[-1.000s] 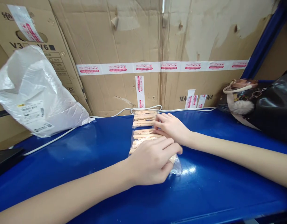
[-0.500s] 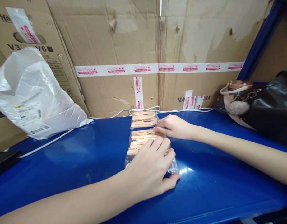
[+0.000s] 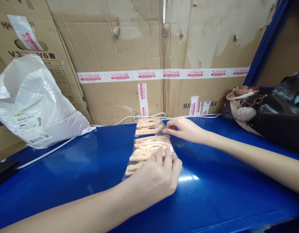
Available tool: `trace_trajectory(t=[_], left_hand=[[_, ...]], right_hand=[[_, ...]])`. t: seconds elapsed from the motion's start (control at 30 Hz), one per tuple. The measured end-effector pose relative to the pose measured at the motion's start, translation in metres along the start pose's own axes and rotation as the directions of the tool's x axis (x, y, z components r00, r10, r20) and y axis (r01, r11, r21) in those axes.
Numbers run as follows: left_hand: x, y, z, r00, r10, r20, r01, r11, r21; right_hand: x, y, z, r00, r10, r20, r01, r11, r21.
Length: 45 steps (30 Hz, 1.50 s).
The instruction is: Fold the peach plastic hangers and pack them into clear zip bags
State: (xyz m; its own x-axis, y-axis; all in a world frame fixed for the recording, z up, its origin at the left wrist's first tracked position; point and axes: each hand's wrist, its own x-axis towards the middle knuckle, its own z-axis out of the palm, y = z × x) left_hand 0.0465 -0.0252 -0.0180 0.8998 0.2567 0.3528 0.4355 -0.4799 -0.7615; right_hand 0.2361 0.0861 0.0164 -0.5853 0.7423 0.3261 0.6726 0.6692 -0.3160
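Two clear plastic packets of peach-coloured, flat, clip-like pieces with holes lie one behind the other. My left hand (image 3: 157,174) is curled over the lower right part of the near packet (image 3: 142,154), fingers bent on the film and thumb hidden. It covers that corner of the packet. Beside the far packet (image 3: 148,126), my right hand (image 3: 184,129) has thumb and forefinger closed at the film's right edge. A narrow strip of blue shows between the packets.
The packets lie on a shiny blue tabletop (image 3: 91,168). Cardboard (image 3: 115,48) stands behind, with a white cable (image 3: 122,119) along its foot. A white mailing bag (image 3: 40,103) leans at left, near a dark object (image 3: 3,171). A black bag (image 3: 278,113) sits at right.
My left hand has drawn slightly down and left, and its thumb no longer shows. More of the near packet is visible, reaching further toward me. My right hand has shifted slightly right.
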Motion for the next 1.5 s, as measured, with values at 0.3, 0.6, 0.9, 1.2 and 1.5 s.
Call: trace_trajectory(t=[0.3, 0.6, 0.9, 1.2, 1.5], left_hand=[[0.002, 0.000, -0.011, 0.967, -0.056, -0.250, 0.065, 0.997, 0.030], [0.023, -0.052, -0.008, 0.985, 0.033, -0.168, -0.005, 0.986, 0.166], [0.055, -0.078, 0.108, 0.965, -0.241, 0.106, 0.252, 0.962, -0.110], [0.046, -0.062, 0.118, 0.952, -0.255, 0.169, 0.285, 0.938, -0.196], [0.044, -0.059, 0.110, 0.955, -0.247, 0.166, 0.286, 0.913, -0.290]], right_hand=[[-0.053, -0.052, 0.005, 0.849, 0.327, 0.415, -0.526, 0.447, 0.723], [-0.012, -0.055, -0.018, 0.964, 0.264, -0.035, -0.140, 0.614, 0.777], [0.084, 0.020, 0.007, 0.965, 0.242, -0.105, -0.237, 0.970, 0.051], [0.100, 0.038, 0.011, 0.992, 0.124, 0.002, -0.116, 0.938, -0.327], [0.105, 0.046, 0.009, 0.976, 0.127, 0.179, -0.046, 0.916, -0.399]])
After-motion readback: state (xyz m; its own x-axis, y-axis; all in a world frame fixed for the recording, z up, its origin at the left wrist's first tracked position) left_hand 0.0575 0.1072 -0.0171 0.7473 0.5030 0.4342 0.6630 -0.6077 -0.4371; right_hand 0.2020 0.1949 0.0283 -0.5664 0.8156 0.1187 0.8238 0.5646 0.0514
